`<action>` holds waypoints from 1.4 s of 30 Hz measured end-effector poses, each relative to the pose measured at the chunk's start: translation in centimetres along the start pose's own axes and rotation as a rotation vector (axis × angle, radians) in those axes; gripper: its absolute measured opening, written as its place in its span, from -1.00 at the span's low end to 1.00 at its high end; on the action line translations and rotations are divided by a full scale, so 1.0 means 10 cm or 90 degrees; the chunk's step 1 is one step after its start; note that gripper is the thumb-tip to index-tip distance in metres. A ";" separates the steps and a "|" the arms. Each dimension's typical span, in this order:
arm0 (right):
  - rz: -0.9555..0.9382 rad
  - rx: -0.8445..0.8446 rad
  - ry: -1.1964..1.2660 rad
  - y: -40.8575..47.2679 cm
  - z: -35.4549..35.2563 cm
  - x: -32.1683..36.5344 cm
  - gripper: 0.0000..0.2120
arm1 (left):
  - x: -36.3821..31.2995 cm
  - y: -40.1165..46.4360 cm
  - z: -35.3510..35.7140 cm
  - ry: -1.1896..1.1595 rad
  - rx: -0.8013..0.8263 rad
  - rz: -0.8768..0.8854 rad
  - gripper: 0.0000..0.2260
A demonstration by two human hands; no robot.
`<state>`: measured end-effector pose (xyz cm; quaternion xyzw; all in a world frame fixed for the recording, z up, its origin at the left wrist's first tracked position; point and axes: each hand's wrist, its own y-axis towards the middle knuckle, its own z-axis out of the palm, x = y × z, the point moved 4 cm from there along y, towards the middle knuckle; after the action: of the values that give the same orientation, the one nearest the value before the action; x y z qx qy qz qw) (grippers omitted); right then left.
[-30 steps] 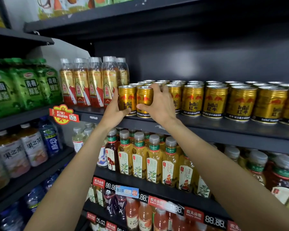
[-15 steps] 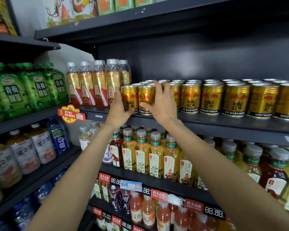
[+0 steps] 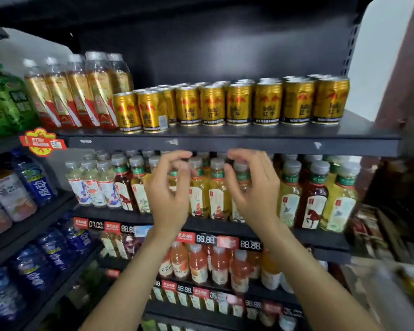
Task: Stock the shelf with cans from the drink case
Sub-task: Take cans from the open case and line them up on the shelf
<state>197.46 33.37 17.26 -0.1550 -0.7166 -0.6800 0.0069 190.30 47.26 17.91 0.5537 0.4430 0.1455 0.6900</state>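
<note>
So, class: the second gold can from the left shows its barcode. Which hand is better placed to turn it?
Left, probably: the left hand is empty, nearly below that can; the right hand is farther right.

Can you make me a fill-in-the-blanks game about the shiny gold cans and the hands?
1. The round gold metal cans stand on the black ___.
2. Both the left hand and the right hand hold ___.
3. The tall gold-and-red plastic bottles stand ___ of the cans.

Missing words: shelf; nothing; left
</note>
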 end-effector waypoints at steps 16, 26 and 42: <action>0.601 0.504 -0.136 -2.52 -3.43 -1.64 -0.86 | -0.73 -3.10 2.57 -0.077 0.662 -0.371 -0.80; 0.711 0.688 -0.353 -3.59 -4.82 -2.72 -0.71 | -1.00 -4.61 4.05 0.193 0.854 -0.243 -0.68; 0.520 1.006 -0.555 -4.11 -4.69 -3.16 -0.63 | -1.28 -5.58 4.65 0.435 1.207 -0.184 -0.32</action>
<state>208.57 -20.24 -26.18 -0.5777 -0.7957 0.1648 0.0778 202.79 -10.31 -26.42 0.7426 0.6118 -0.1998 -0.1851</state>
